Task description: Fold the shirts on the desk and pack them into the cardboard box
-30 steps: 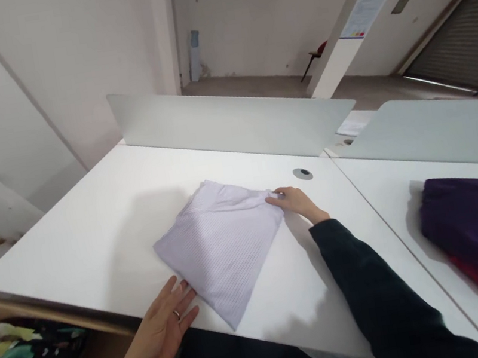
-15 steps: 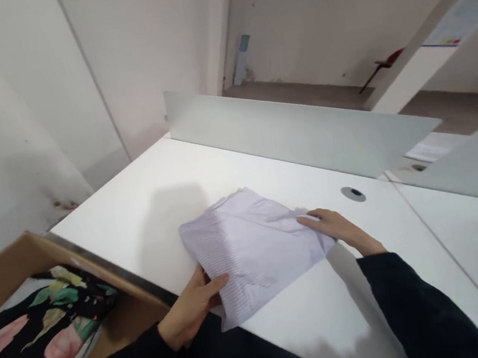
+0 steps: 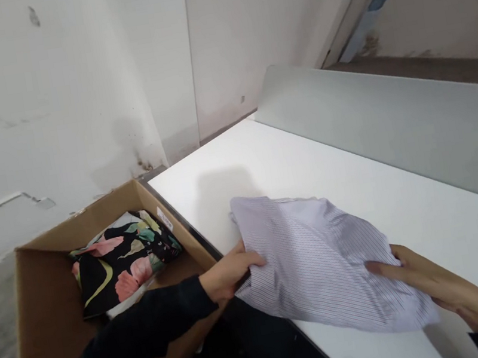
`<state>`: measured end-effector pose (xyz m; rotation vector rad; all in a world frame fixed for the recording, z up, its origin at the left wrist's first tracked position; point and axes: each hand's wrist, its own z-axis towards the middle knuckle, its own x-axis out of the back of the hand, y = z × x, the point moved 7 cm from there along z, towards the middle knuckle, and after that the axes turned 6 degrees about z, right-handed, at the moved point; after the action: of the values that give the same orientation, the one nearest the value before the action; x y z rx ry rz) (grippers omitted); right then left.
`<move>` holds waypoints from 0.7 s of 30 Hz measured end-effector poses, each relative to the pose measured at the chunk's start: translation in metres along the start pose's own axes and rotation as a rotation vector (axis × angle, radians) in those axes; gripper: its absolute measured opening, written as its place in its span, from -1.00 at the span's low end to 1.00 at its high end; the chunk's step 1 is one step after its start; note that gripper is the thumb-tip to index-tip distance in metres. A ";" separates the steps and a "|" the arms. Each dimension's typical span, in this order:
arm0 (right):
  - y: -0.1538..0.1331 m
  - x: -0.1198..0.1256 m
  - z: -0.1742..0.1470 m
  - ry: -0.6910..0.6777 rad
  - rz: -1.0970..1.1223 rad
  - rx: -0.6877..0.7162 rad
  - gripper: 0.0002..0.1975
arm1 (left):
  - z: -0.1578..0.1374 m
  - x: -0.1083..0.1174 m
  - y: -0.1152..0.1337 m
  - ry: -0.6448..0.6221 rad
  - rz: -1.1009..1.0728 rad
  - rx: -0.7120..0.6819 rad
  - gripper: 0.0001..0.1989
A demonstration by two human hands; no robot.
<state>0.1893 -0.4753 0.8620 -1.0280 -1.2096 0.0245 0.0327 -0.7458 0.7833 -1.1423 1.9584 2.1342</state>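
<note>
A folded, thinly striped shirt (image 3: 309,252) in pale lavender is held between my two hands over the front edge of the white table. My left hand (image 3: 230,271) pinches its left side, thumb on top and fingers hidden beneath. At the opposite end my right hand (image 3: 417,272) grips the cloth, with the thumb lying over it and the other fingers mostly behind. The shirt sags a little between them, and its lower part hangs past the table edge.
Left of the table stands an open cardboard box (image 3: 47,318) with folded black floral cloth (image 3: 128,257) inside. The white table (image 3: 262,151) has a frosted divider panel (image 3: 384,119) along its far side. A white wall (image 3: 72,96) rises behind the box.
My view has swung left, bringing more of the box into sight. The shirt has been lifted off the table and moved towards the box, both hands still holding it.
</note>
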 end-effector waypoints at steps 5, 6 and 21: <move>-0.066 -0.045 0.006 -0.149 0.111 0.000 -0.56 | -0.033 0.051 0.033 0.060 -0.010 -0.044 -0.27; -0.084 -0.055 0.007 -0.166 0.102 0.037 -0.54 | -0.044 0.064 0.040 0.085 -0.025 -0.061 -0.28; -0.272 -0.312 0.006 -0.635 -0.202 0.613 -0.73 | -0.214 0.258 -0.008 0.773 -0.130 -0.053 -0.17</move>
<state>-0.0754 -0.7888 0.8072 -0.3501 -1.7265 0.5652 -0.0485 -1.0453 0.6552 -2.2865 1.9581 1.8316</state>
